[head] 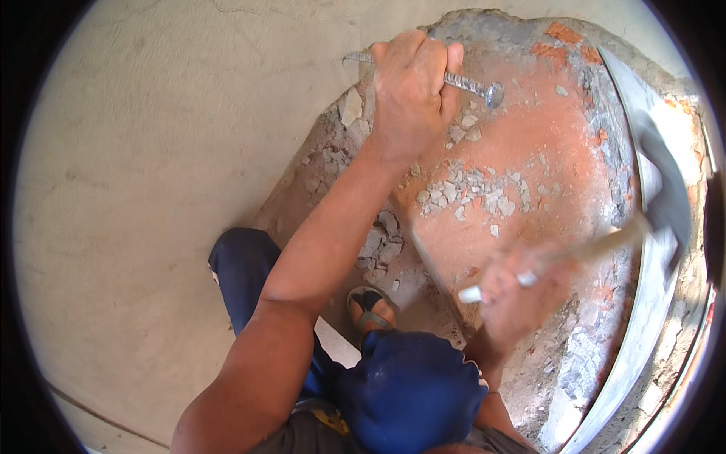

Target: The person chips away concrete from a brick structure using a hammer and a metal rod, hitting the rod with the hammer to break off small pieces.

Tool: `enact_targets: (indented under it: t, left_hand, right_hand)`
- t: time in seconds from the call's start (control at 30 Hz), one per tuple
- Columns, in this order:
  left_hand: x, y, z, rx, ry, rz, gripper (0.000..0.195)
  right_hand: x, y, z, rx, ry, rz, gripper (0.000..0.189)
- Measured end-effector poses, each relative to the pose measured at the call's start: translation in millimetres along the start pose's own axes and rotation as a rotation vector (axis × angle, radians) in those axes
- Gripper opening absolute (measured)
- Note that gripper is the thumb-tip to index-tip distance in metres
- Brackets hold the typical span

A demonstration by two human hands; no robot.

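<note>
My left hand point(411, 85) is wrapped around a ribbed steel bar chisel point(468, 84). Its flattened, mushroomed head sticks out to the right of the fist. The thin end points left at the edge of the plastered wall point(170, 142); whether it touches the plaster I cannot tell. Lower right, my right hand point(516, 284) grips a hammer point(610, 244) by its light, apparently wooden handle. Both are blurred by motion. The dark hammer head lies out to the right, apart from the chisel head. White wrapping shows on fingers of my right hand.
Broken plaster pieces point(471, 193) lie on a reddish brick ledge point(544, 147). More rubble point(383, 244) sits below, near my sandalled foot point(371, 309). A pale, flat frame strip point(629, 352) runs along the right side. Exposed brick point(561, 32) shows at the top.
</note>
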State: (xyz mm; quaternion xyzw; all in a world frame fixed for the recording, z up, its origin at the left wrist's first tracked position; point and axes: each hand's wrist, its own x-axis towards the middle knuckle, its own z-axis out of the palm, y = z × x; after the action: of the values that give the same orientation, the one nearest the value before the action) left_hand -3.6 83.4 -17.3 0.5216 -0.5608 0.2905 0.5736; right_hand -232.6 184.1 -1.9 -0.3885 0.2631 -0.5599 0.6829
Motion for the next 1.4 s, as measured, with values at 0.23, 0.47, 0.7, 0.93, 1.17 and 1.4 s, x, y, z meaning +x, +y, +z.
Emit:
enact_targets:
  t: [0.23,0.47,0.7,0.93,1.17,1.4]
  left_hand:
    - [2.2,-0.7,2.3,-0.018,0.027,0.008,0.032]
    - [0.9,-3.2,-5.3,-0.002,-0.031,-0.028,0.032]
    - [4.4,-4.1,2.2,-0.042,-0.009,-0.005,0.033]
    - [5.4,-2.1,-3.3,-0.052,-0.061,-0.025,0.032]
    - [9.6,-4.7,0.2,-0.045,-0.05,-0.011,0.033]
    - [5.7,3.5,4.3,-0.074,-0.069,-0.06,0.032]
  right_hand:
    - [4.2,24.4,-27.8,0.332,0.023,-0.028,0.036]
    - [6.2,-35.2,13.9,-0.023,-0.05,-0.371,0.05]
    - [10.7,42.0,-1.0,-0.565,-0.107,-0.201,0.041]
    - [7.9,-46.0,23.8,0.116,-0.028,-0.593,0.052]
    - [8.2,24.3,12.1,-0.461,-0.09,0.082,0.029]
    - [4.9,-24.7,28.7,0.245,-0.041,-0.692,0.051]
